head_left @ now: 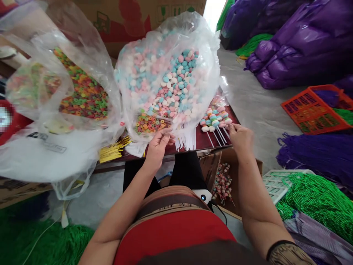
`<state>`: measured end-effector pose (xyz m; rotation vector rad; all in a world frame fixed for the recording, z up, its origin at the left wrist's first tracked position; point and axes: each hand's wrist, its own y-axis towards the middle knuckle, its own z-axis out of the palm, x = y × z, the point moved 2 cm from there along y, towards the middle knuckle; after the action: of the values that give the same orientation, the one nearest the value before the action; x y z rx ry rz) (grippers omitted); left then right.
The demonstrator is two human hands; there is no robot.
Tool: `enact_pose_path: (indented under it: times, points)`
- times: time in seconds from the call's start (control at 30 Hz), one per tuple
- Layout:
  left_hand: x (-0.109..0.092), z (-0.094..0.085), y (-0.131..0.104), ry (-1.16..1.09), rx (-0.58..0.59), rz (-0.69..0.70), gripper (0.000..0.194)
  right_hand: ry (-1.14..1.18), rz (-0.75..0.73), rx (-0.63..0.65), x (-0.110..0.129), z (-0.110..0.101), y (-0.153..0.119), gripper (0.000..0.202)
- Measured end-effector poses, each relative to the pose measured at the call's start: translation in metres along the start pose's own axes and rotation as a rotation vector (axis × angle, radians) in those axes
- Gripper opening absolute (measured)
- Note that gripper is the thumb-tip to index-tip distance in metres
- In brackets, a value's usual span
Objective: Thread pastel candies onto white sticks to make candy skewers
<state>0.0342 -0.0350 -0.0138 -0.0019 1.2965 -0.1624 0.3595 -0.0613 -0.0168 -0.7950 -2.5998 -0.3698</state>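
Note:
A clear plastic bag [176, 77] of pink, white and blue candies fills the middle of the dark red table. Ring candies [149, 124] lie at its lower edge. My left hand [160, 145] is closed in a pinch just in front of them; what it holds is too small to make out. White sticks [189, 141] lie just right of it. Further right, several candy skewers [216, 119] rest side by side, their bare sticks toward me. My right hand [239, 136] is closed at the right end of this row, with its fingertips by the last skewer's stick.
Left stand another bag of ring candies [85, 95] and yellow ties [114, 150]. Below the table's right side, a cardboard box [234, 184] holds finished skewers. An orange basket [309, 110], purple bags [303, 44] and green strands [320, 206] sit on the right.

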Motion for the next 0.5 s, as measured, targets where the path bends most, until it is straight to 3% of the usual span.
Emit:
enact_pose_path:
  times: [0.1,0.2,0.3,0.33,0.4,0.5]
  points:
    - [-0.001,-0.011,0.004,0.019,-0.042,0.046,0.027,-0.141,-0.02,0.047,-0.008,0.003,0.008,0.044]
    - [-0.001,-0.022,0.01,0.083,-0.08,0.114,0.023,-0.124,-0.082,-0.096,-0.007,-0.01,0.001,0.041]
    - [0.003,-0.025,0.015,0.236,-0.072,0.185,0.022,0.043,-0.208,-0.237,0.015,-0.019,-0.023,0.039]
    - [0.005,-0.024,0.017,0.31,-0.058,0.22,0.021,0.121,-0.252,-0.193,0.028,-0.017,-0.034,0.039]
    - [0.01,-0.02,0.021,0.485,-0.014,0.311,0.021,0.203,-0.346,0.047,0.058,-0.003,-0.056,0.038]
    - [0.018,-0.017,0.026,0.721,0.06,0.417,0.022,0.016,-0.341,0.291,0.099,0.026,-0.079,0.036]
